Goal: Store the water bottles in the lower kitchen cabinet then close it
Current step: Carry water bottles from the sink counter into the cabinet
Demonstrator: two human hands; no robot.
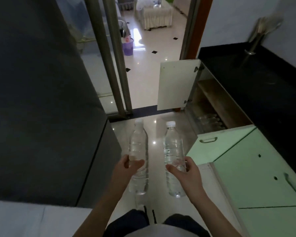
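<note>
Both hands full, cabinet door [176,84] open.
Your left hand [126,165] grips the left bottle [138,142], your right hand [183,170] grips the right bottle [172,144], both clear.

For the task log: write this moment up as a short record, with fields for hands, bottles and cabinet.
left hand: grips the left bottle round its body
right hand: grips the right bottle round its body
bottles: both clear, white-capped, held apart above the floor
cabinet door: swung open
lower cabinet: under the black countertop; clear shapes on its bottom shelf, too blurred to name
task state: neither held bottle stored yet
</note>
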